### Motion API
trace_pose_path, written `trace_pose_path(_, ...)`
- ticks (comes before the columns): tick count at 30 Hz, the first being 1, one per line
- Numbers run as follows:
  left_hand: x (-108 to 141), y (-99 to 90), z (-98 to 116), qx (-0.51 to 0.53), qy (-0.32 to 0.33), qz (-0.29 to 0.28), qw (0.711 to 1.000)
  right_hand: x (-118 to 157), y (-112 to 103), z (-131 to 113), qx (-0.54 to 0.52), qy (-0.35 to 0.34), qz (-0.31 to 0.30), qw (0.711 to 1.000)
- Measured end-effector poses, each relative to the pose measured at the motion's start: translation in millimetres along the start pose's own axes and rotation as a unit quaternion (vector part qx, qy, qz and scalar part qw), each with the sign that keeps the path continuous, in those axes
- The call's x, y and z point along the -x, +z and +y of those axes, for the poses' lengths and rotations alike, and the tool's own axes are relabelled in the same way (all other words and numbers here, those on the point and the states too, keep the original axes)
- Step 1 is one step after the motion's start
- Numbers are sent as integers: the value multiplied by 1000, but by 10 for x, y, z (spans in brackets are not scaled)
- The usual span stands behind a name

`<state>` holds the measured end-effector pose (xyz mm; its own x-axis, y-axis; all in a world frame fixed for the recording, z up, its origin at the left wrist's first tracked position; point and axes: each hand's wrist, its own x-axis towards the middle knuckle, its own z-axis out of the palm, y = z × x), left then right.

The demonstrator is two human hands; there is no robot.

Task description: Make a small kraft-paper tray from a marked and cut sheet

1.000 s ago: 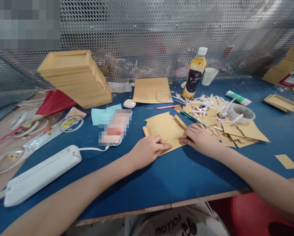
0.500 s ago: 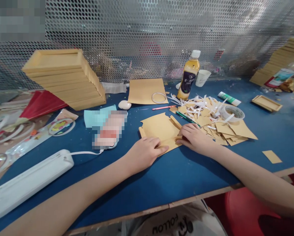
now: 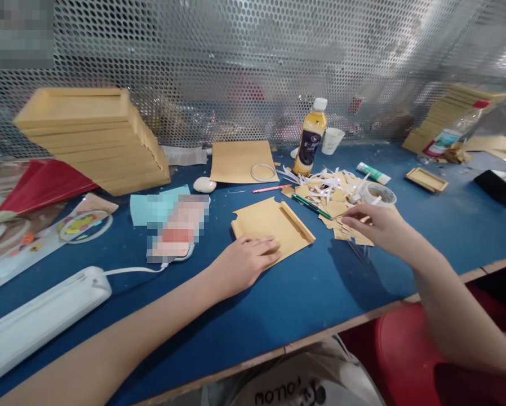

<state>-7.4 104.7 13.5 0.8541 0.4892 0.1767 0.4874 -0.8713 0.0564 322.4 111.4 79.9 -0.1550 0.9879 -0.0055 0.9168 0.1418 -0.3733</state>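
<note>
Tan card sheet [image 3: 259,219] lies flat on the blue table [image 3: 295,304], just left of the green pen [image 3: 312,206]; its outline is nearly square, so I can't pick out a long axis. The folded flap [image 3: 297,223] on its right side points from far left to near right. The left hand [image 3: 247,262] rests on the near edge, fingers close together, any pinch hidden. The right hand [image 3: 377,225], fingers bent, hovers by the paper scraps [image 3: 340,194]; I can't tell whether it pinches anything.
</note>
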Motion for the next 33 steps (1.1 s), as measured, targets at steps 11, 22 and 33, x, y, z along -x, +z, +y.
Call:
trace_pose_path(11,-22,-55,-76,80,6,-63,995,71,145,324,55,112,-104,987)
trace_pose_path(22,22,-14,-108,104,7,-44,994,355,441,-382,-258,35,-19,965)
trace_pose_path(33,23,-10,-108,128,9,-34,991,316,1040,-1114,-384,-17,-163,909)
